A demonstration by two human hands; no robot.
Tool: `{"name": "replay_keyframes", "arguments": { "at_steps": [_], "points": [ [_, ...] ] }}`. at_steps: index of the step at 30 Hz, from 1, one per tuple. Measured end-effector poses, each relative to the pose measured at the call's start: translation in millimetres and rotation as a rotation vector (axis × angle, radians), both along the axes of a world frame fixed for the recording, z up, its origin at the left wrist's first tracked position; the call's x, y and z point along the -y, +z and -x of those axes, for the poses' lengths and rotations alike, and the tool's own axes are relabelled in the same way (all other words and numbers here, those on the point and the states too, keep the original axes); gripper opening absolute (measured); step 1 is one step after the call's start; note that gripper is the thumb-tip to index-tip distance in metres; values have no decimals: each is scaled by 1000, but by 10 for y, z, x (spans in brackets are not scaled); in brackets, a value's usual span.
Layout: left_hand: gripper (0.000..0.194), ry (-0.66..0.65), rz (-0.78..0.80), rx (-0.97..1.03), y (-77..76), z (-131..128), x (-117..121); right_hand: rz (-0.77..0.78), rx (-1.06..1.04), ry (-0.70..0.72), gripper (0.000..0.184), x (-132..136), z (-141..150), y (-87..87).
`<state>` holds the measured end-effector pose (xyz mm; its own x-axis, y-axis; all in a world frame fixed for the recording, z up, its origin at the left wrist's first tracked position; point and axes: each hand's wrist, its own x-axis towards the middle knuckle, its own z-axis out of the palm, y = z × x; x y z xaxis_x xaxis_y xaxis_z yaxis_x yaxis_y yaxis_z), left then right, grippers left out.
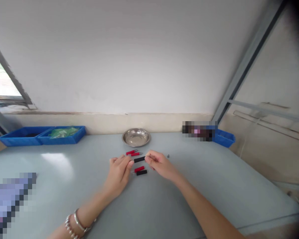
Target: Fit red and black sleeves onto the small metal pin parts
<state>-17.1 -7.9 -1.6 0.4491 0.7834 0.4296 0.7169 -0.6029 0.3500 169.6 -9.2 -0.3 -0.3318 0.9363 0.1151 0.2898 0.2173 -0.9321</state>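
Between my two hands, a black pen barrel [139,159] is held nearly level just above the table. My left hand [119,171] pinches its left end, and my right hand [159,162] grips the right end with thumb and fingers. The fingers hide both ends of it. Just beyond them lie two red pen pieces with silver tips, one [131,152] slightly behind the other [136,154]. On the near side, a short red barrel [139,169] rests beside a short black barrel [142,172]. A small metallic piece [168,156] sits right of my right hand.
A round steel dish [136,137] stands near the wall. At the back left are two blue bins, one [26,136] with dark contents, the other [62,134] holding green plastic. Another blue bin [224,137] is at the back right, beside a blurred-out object [198,131].
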Motion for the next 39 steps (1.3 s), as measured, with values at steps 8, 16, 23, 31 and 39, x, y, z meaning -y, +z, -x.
{"name": "replay_keyframes", "arguments": {
  "at_steps": [8, 16, 23, 31, 39],
  "points": [
    [31, 7, -19, 6, -28, 9, -14, 17, 26, -28, 43, 8, 3, 20],
    [33, 18, -34, 5, -6, 0, -1, 30, -49, 16, 35, -4, -2, 29],
    [33, 7, -45, 7, -16, 5, 1, 30, -61, -44, 40, -6, 9, 17],
    [33, 10, -45, -8, -1, 5, 2, 43, -84, -38, 36, -10, 13, 27],
    [32, 3, -49, -10, -2, -1, 3, 50, -30, -47, 42, 14, 13, 49]
  ]
}}
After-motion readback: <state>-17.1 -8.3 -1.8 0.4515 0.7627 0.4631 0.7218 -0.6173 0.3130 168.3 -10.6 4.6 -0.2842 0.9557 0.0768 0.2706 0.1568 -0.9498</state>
